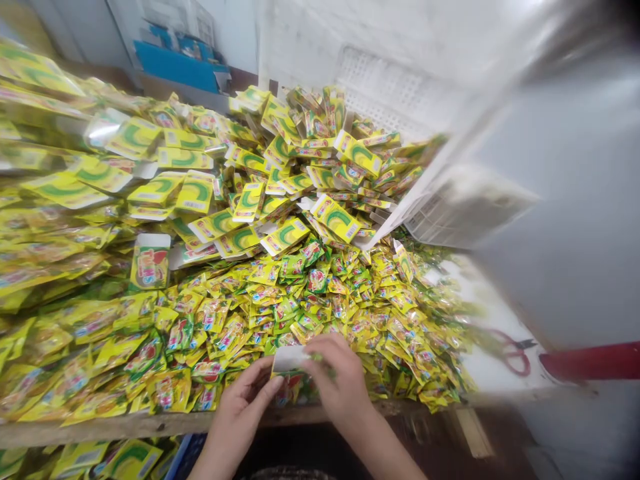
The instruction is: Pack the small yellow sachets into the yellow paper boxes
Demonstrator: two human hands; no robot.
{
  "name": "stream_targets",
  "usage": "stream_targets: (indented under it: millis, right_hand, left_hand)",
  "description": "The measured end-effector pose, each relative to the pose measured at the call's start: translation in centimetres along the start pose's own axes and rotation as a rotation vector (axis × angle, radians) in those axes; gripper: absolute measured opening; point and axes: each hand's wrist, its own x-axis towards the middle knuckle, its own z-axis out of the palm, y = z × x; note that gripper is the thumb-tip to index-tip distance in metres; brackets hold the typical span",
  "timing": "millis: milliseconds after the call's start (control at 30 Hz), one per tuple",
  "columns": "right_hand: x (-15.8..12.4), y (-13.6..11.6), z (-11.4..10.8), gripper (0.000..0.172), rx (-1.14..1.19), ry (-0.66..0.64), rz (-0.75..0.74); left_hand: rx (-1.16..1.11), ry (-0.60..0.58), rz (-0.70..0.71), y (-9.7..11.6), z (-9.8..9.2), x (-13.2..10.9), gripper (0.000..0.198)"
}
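Note:
My left hand grips a small yellow candy box by its left side, the white inner flap facing up. At the box's right end is my right hand, its fingers curled and partly blurred; whether a packet sits between them I cannot make out. Just beyond both hands spreads a heap of small yellow and green candy packets. Behind these lies a pile of yellow cardboard boxes, several with open flaps. One box showing a watermelon picture rests on the packets to the left.
A white plastic crate stands tilted at the back right, boxes spilling from it. Red-handled scissors lie on the right of the table, near a red tube. A wooden edge runs along the front, with more boxes below.

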Motion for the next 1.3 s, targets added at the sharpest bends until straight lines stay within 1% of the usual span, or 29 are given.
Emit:
stream_targets:
  millis: [33, 67, 100, 133, 167, 200, 267, 300, 367, 433, 467, 633, 700, 767, 800, 867, 967, 1033, 1100, 1167, 1233, 1267, 1300]
  right_hand:
    - [-0.3, 0.4, 0.3, 0.013, 0.136, 0.039, 0.131]
    - [-0.6, 0.9, 0.7, 0.017, 0.27, 0.043, 0.265]
    - [-0.8, 1.4, 1.1, 0.02, 0.39, 0.016, 0.38]
    - [-1.1, 1.7, 1.6, 0.023, 0.482, -0.034, 0.464]
    - [-1.3, 2.0, 2.0, 0.023, 0.536, -0.087, 0.512]
    - [-1.4, 2.2, 2.4, 0.022, 0.544, -0.125, 0.522]
    - [-1.4, 2.2, 3.0, 0.017, 0.468, -0.133, 0.454]
    - [-1.2, 2.1, 3.1, 0.017, 0.423, -0.12, 0.406]
    - [-0.8, 1.7, 3.3, 0.021, 0.38, -0.088, 0.335]
    - [-0.3, 1.3, 3.4, 0.026, 0.399, -0.078, 0.329]
    - [0.0, 1.2, 3.5, 0.026, 0.41, -0.078, 0.332]
    - [0.5, 1.5, 4.3, 0.02, 0.409, -0.032, 0.335]
    - [0.5, 1.7, 4.5, 0.016, 0.381, 0.001, 0.302]
    - [0.3, 1.7, 4.4, 0.012, 0.332, 0.031, 0.212]
    - [0.2, 1.7, 4.4, 0.012, 0.303, 0.039, 0.152]
    - [-0.3, 1.6, 4.1, 0.015, 0.246, 0.032, 0.03]
    - [-1.4, 1.6, 3.6, 0.02, 0.133, 0.006, -0.157]
    - [-2.4, 1.6, 3.3, 0.028, 0.013, -0.032, -0.28]
    - [-3.3, 1.6, 3.0, 0.037, -0.119, -0.091, -0.372]
    - [-3.9, 1.5, 2.5, 0.041, -0.221, -0.144, -0.417]
    - [-4.0, 1.3, 1.5, 0.043, -0.279, -0.157, -0.428]
    - [-3.9, 1.3, 0.8, 0.041, -0.288, -0.123, -0.416]
    - [-3.8, 1.4, -0.2, 0.037, -0.288, -0.05, -0.38]
  left_hand:
    - [0.023, 0.027, -0.018, 0.2, 0.0, 0.0, 0.033]
    - [0.038, 0.042, -0.039, 0.6, -0.1, -0.1, 0.033]
    - [0.046, 0.041, -0.06, 1.0, -0.1, -0.1, 0.032]
    - [0.047, 0.025, -0.078, 1.4, -0.2, 0.0, 0.03]
    - [0.046, -0.005, -0.089, 1.9, -0.3, 0.1, 0.029]
    - [0.052, -0.043, -0.092, 2.3, -0.5, 0.3, 0.027]
    - [0.086, -0.083, -0.06, 2.7, -1.0, 0.8, 0.026]
    - [0.115, -0.076, -0.03, 2.7, -1.3, 1.0, 0.026]
    - [0.18, -0.02, 0.037, 2.3, -2.0, 1.3, 0.026]
    - [0.239, 0.033, 0.083, 1.8, -2.6, 1.3, 0.025]
    - [0.26, 0.042, 0.093, 1.6, -2.8, 1.3, 0.025]
    - [0.279, 0.066, 0.109, 1.1, -2.8, 1.5, 0.028]
    - [0.307, 0.025, 0.19, 1.2, -2.8, 1.8, 0.023]
    - [0.348, -0.022, 0.333, 1.3, -3.1, 2.0, 0.015]
    - [0.365, -0.035, 0.409, 1.2, -3.3, 2.0, 0.014]
    - [0.402, -0.042, 0.518, 0.9, -3.7, 2.0, 0.017]
    - [0.482, -0.08, 0.623, -0.1, -4.4, 1.5, 0.028]
    - [0.528, -0.116, 0.689, -0.9, -4.6, 0.9, 0.035]
    - [0.548, -0.146, 0.754, -1.7, -4.7, 0.4, 0.039]
    - [0.546, -0.169, 0.79, -2.5, -4.4, 0.0, 0.042]
    - [0.545, -0.169, 0.776, -2.9, -3.8, -0.1, 0.041]
    - [0.547, -0.151, 0.742, -2.8, -3.4, 0.0, 0.038]
    - [0.547, -0.108, 0.685, -2.5, -3.0, 0.1, 0.035]
